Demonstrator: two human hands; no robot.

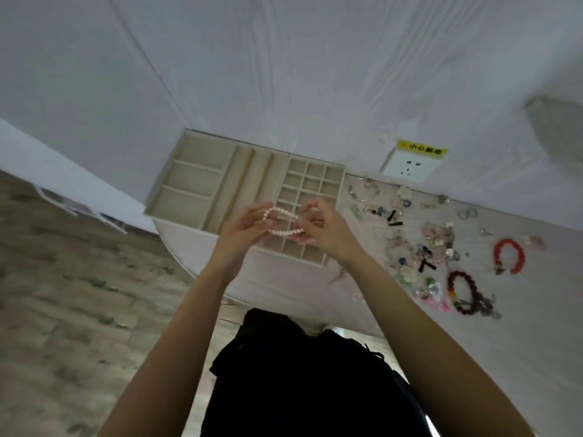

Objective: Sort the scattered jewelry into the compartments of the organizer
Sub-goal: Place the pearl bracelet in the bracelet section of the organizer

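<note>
A white pearl bracelet is stretched between my left hand and my right hand, both pinching it above the beige grid tray of small square compartments. To its left lies the beige organizer tray with three wide compartments and long slots; all visible compartments look empty. Scattered jewelry covers the table to the right, including a red bead bracelet and a dark red bead bracelet.
The round pale table stands against a white draped wall. A wall socket with a yellow label sits just above the table edge. Wood-pattern floor lies to the left, and dark clothing shows below my arms.
</note>
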